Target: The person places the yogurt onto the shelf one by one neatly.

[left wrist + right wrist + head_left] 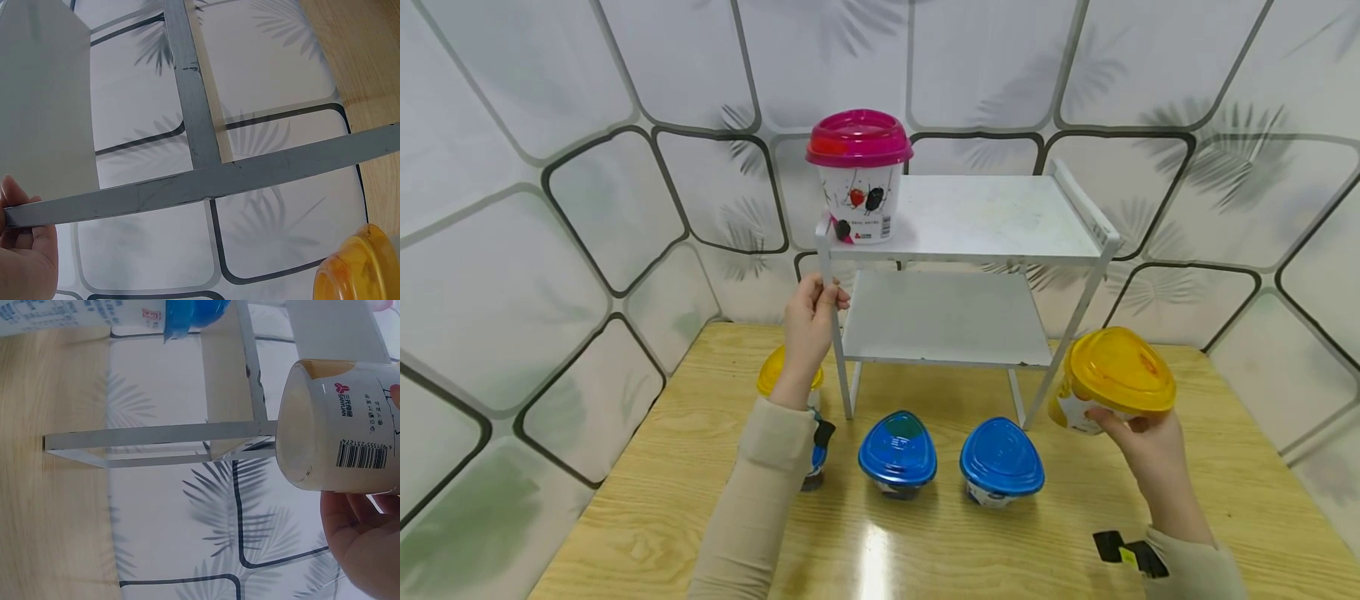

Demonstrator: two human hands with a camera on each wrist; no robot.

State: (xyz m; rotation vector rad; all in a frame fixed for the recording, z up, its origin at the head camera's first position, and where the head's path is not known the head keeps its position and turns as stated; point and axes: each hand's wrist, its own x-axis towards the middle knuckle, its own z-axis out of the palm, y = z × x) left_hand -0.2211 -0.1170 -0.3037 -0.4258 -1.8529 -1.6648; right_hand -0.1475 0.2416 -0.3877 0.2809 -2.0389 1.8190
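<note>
A small two-tier shelf point(992, 208) of white and grey panels stands on the table. My left hand point(812, 321) pinches its left upright point(150, 194) between thumb and fingers, just under the top tier. At the right, my right hand point(1153, 450) grips a tub with a yellow lid point(1120, 367), raised beside the shelf's right leg. The right wrist view shows this tub's pale base and barcode point(361, 455), tilted sideways in that picture. On the top tier's left end sits a white tub with a pink lid point(859, 179), printed with berries.
Two blue-lidded tubs point(898, 450) point(1002, 458) stand on the wooden table point(647, 517) before the shelf. Behind my left forearm are another yellow-lidded tub point(771, 371) and a partly hidden blue one point(817, 462). A patterned curtain-like backdrop point(970, 67) surrounds the table.
</note>
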